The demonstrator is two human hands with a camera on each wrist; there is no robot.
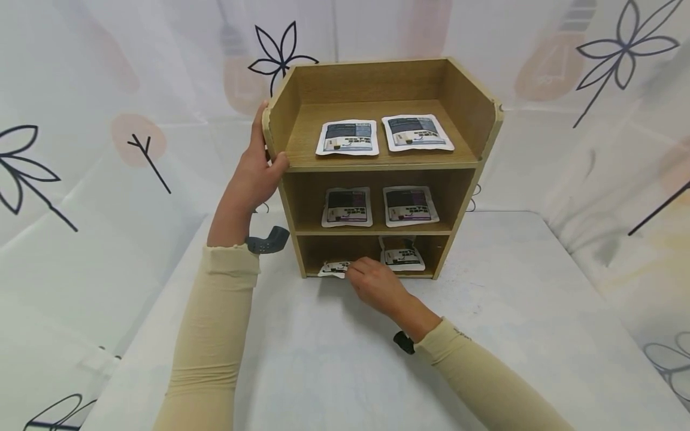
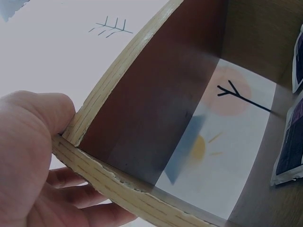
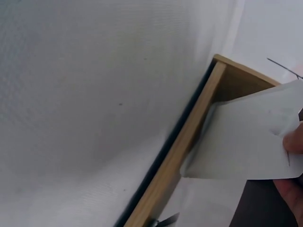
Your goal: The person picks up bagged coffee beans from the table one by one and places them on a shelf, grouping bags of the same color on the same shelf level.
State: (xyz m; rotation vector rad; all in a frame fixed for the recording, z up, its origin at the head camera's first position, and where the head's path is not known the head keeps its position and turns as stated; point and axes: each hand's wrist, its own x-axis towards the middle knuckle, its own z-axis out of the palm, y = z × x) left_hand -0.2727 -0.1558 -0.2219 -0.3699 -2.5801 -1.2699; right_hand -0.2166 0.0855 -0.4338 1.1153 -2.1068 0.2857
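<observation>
A three-tier wooden shelf (image 1: 345, 109) stands on the white table, with its top tier uncovered. My left hand (image 1: 252, 176) grips its left side panel near the top. In the left wrist view the thumb lies on one face of the wooden edge (image 2: 120, 66), with the fingers curled behind it. At the bottom tier my right hand (image 1: 378, 288) pinches a white pouch (image 1: 330, 269), tilted at the shelf's front edge. The right wrist view shows the pouch's plain white back (image 3: 239, 137), a thumb pressed at its edge; the other fingers are mostly hidden.
Two labelled pouches lie on the top tier, a left one (image 1: 348, 137) and a right one (image 1: 418, 132). The middle tier holds a left pouch (image 1: 347, 207) and a right pouch (image 1: 411, 206). Another pouch (image 1: 402, 255) rests at the bottom right. A patterned sheet (image 1: 593, 149) hangs behind.
</observation>
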